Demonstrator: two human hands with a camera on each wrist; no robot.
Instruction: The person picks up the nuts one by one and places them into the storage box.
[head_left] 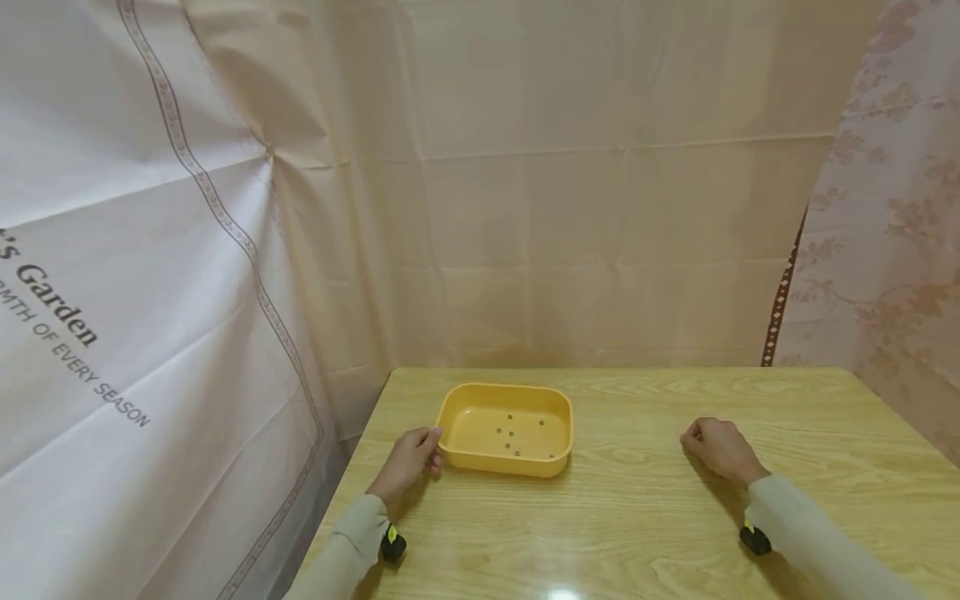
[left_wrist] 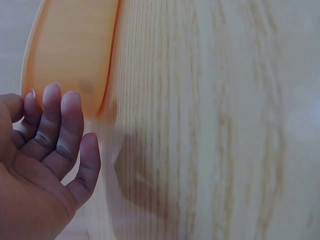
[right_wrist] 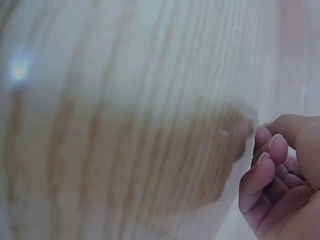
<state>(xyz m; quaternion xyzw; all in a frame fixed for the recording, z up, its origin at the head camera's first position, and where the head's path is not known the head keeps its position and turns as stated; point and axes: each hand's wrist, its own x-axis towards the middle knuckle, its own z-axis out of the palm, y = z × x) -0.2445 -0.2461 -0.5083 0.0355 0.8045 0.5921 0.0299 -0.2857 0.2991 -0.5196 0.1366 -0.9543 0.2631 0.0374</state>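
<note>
A shallow orange-yellow plastic tray (head_left: 558,408) sits on the wooden table (head_left: 645,517) near its back left corner. Several small dark bits (head_left: 512,433) lie scattered on the tray's floor. My left hand (head_left: 429,442) rests at the tray's left end, its relaxed fingers touching the wall. In the left wrist view the fingertips (left_wrist: 52,95) lie against the tray's outer side (left_wrist: 70,50). My right hand (head_left: 693,435) sits on the table well to the right of the tray, fingers curled into a fist. In the right wrist view the curled fingers (right_wrist: 265,145) hold nothing I can see.
Pale cloth sheets hang close behind and to both sides of the table; the left one (head_left: 150,292) bears printed words. The table's left edge (head_left: 352,467) runs just beside my left forearm. A glare spot (head_left: 562,593) shows on the near wood.
</note>
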